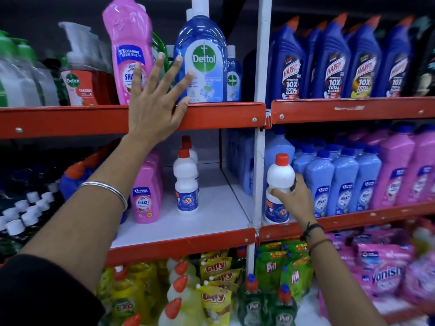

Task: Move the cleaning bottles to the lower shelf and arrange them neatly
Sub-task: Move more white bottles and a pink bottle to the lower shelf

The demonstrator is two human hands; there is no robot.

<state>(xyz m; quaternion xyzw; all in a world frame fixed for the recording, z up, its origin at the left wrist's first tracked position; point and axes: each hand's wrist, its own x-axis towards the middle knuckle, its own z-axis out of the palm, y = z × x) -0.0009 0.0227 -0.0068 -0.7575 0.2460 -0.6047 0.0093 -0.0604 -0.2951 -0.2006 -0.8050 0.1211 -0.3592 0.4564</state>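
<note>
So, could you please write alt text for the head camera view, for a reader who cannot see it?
A person's right hand grips a white red-capped bottle on the middle store shelf, while the open left hand reaches up between a pink Shakti bottle and a blue Dettol bottle on the upper shelf. Rows of cleaning products fill the red-edged shelves.

You face red-edged shelf tiers (219,115) either side of a white upright post (260,147), dark wall (47,10) behind
</note>
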